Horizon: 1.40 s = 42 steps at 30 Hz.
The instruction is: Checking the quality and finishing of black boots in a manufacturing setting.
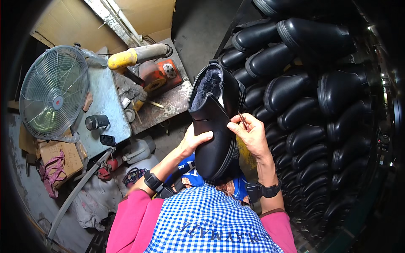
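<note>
I hold a black ankle boot (215,126) upright in front of my chest, its opening up and showing grey fleece lining (206,86). My left hand (195,141) grips the boot's left side, thumb lying across the leather. My right hand (249,133) is at the boot's right edge and pinches a thin dark stick-like tool (243,120) against the seam. Both wrists wear black bands, and my sleeves are pink over a blue checked apron (211,219).
A rack (312,109) with several rows of finished black boots fills the right side. To the left stand a metal cage fan (52,90), a grey workbench (105,105) with a black cup, an orange machine (158,74) and a yellow-ended tube. Plastic jugs and a cardboard box sit below.
</note>
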Motion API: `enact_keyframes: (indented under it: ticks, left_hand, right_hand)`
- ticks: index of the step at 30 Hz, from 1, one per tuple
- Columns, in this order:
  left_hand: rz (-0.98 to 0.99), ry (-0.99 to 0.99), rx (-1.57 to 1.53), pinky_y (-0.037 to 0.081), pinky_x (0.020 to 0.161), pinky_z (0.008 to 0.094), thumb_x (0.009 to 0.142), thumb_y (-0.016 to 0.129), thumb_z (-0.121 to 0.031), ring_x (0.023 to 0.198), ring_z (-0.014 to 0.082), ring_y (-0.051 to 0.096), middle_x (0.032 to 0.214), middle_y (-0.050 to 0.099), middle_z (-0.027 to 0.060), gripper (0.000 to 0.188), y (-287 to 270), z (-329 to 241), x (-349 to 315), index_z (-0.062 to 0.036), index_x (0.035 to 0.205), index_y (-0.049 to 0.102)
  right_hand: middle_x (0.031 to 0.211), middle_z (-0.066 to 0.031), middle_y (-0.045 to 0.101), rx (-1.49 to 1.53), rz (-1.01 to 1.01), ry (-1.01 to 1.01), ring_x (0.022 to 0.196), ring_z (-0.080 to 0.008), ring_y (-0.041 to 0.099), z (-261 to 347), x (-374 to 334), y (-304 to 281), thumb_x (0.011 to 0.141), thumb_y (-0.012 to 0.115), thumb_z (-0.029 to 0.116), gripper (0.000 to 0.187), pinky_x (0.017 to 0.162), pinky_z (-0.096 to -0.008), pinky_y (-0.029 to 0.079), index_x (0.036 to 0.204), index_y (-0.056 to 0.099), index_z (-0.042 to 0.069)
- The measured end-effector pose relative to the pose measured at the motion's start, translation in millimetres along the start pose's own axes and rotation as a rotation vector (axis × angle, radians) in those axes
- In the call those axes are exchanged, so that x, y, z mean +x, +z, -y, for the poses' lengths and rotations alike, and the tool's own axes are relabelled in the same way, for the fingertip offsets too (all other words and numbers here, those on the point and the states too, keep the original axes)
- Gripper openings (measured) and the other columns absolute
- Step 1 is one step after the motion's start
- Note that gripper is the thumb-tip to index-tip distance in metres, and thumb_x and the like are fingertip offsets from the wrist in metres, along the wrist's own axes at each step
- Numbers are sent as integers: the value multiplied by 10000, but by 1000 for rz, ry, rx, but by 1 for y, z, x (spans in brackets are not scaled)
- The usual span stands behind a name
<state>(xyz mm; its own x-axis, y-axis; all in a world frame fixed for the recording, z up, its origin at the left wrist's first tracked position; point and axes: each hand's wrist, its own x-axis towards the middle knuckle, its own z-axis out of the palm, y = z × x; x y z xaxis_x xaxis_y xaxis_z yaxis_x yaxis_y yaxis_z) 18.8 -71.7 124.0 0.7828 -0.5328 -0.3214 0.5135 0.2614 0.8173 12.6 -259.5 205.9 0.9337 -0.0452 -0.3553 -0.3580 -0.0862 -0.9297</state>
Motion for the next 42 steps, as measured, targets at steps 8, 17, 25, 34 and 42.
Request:
enact_keyframes:
  ticks: [8, 17, 25, 34, 42]
  left_hand:
    - [84, -36, -353, 407, 856, 304, 722, 596, -373, 972, 172, 515, 1080, 515, 97, 605, 8, -11, -8, -3, 1165, 414]
    - [141, -36, -307, 418, 847, 293, 692, 621, -468, 977, 169, 521, 1085, 520, 102, 698, 2, -4, -14, -5, 1170, 410]
    - [137, -24, -182, 396, 874, 304, 642, 647, -537, 1001, 175, 497, 1098, 504, 98, 795, -3, 4, -9, -7, 1180, 400]
    - [152, 40, -23, 306, 953, 333, 639, 697, -426, 1108, 198, 396, 1211, 403, 108, 851, 1, -15, -3, -7, 1259, 292]
    - [160, 77, 170, 253, 996, 330, 576, 759, -239, 1158, 203, 365, 1246, 388, 107, 890, -4, -21, 2, -5, 1275, 261]
  right_hand:
    - [616, 78, 436, 135, -33, -21, 526, 10, 349, 7, -5, 4, 762, 634, 58, 127, 489, -139, 284, 859, 566, 17]
    - [556, 26, 445, -277, 80, -180, 512, -11, 388, 21, -14, 1, 738, 641, 61, 170, 455, -186, 333, 866, 554, -9]
    - [534, 48, 419, -256, 112, -24, 496, -3, 354, 15, -16, 1, 788, 606, 139, 172, 432, -187, 298, 718, 532, 1]
    - [491, 78, 370, 389, 162, 259, 403, 5, 288, 9, -23, -2, 836, 562, 180, 244, 374, -175, 207, 654, 534, 20]
    - [515, 69, 406, 251, 102, -87, 453, -2, 314, 51, -24, -2, 861, 522, 159, 195, 431, -166, 258, 779, 595, -2]
